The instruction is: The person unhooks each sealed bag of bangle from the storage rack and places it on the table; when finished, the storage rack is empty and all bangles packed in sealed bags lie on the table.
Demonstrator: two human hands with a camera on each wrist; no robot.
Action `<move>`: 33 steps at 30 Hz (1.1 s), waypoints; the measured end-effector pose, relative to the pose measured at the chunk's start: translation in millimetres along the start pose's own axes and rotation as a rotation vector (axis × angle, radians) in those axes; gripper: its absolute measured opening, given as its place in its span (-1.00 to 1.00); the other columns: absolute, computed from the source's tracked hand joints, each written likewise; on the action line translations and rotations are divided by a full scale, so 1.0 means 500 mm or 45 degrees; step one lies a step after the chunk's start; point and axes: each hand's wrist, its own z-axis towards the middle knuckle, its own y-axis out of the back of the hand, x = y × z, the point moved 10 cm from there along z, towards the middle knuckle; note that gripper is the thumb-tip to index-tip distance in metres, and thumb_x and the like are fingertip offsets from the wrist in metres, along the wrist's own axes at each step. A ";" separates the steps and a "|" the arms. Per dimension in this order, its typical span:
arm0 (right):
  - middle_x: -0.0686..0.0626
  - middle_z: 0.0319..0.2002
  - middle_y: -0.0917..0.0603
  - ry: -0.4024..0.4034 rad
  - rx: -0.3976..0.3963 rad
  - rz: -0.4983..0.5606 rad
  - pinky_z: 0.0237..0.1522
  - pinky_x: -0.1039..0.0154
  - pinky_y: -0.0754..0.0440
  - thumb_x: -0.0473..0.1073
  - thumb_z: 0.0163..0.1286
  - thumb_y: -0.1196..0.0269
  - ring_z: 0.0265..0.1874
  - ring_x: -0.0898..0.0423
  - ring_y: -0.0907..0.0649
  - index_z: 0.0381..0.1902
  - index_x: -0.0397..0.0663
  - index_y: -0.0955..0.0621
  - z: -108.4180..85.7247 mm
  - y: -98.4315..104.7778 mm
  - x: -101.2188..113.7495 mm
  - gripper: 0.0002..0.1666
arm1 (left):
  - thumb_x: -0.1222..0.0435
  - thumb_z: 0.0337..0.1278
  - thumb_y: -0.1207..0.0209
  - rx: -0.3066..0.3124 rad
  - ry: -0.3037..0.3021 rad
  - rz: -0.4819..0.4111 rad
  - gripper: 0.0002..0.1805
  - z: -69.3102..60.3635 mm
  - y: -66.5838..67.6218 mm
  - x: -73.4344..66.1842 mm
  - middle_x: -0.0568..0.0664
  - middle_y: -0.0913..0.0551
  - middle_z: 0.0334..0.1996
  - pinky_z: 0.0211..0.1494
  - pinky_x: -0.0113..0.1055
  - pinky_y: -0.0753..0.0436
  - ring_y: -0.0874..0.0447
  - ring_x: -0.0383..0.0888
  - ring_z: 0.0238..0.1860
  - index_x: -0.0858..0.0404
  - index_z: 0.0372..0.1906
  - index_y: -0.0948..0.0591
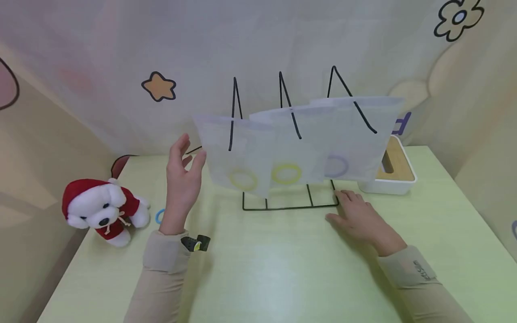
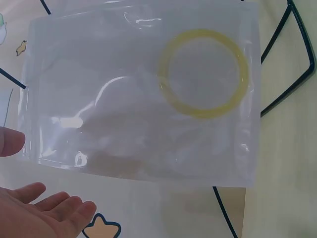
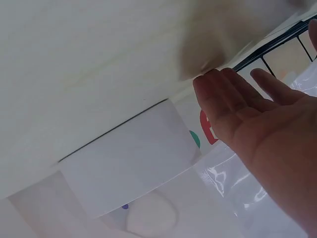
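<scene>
Three clear, frosted plastic bags hang side by side on a black wire rack (image 1: 291, 208). In the left bag (image 1: 214, 152) a yellow ring (image 2: 203, 114) shows through. The middle bag (image 1: 307, 148) shows another yellow ring, the right bag (image 1: 355, 148) a pale purple one. My left hand (image 1: 183, 184) is raised at the left bag's outer edge, its fingers loose and holding nothing; whether the thumb touches the bag I cannot tell. My right hand (image 1: 359, 217) lies on the table with fingertips at the rack base's right front corner, gripping nothing visible.
A white tissue box (image 1: 387, 187) with a wooden lid stands behind my right hand. On the left sit a white plush dog (image 1: 97, 208) in red clothes and a blue ring (image 1: 157, 215), partly hidden by my left arm. A patterned cloth (image 1: 202, 40) hangs behind the table.
</scene>
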 end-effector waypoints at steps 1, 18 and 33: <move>-0.45 0.28 -0.30 -0.006 0.005 -0.008 0.13 -0.40 -0.29 0.09 0.42 -0.18 0.23 -0.41 -0.31 0.36 -0.46 -0.23 0.000 -0.002 0.000 -0.15 | 0.17 0.38 -0.10 0.001 -0.002 -0.011 -0.36 0.000 -0.001 -0.002 -0.07 -0.27 0.40 0.35 -0.21 -0.29 -0.21 -0.19 0.39 0.23 0.45 -0.20; -0.46 0.26 -0.30 -0.050 0.037 -0.067 0.11 -0.38 -0.30 0.10 0.42 -0.17 0.18 -0.43 -0.30 0.33 -0.54 -0.24 0.008 -0.013 0.001 -0.14 | 0.24 0.39 -0.09 -0.003 -0.022 -0.088 -0.40 0.005 -0.011 -0.012 -0.01 -0.31 0.37 0.34 -0.21 -0.32 -0.25 -0.15 0.36 0.29 0.43 -0.23; -0.44 0.21 -0.33 -0.038 0.006 -0.079 0.05 -0.33 -0.34 0.12 0.45 -0.13 0.13 -0.40 -0.31 0.35 -0.49 -0.24 0.011 -0.009 0.003 -0.15 | 0.39 0.37 -0.07 -0.008 -0.064 -0.122 -0.46 0.005 -0.024 -0.048 0.13 -0.37 0.32 0.31 -0.14 -0.35 -0.33 -0.04 0.32 0.39 0.39 -0.27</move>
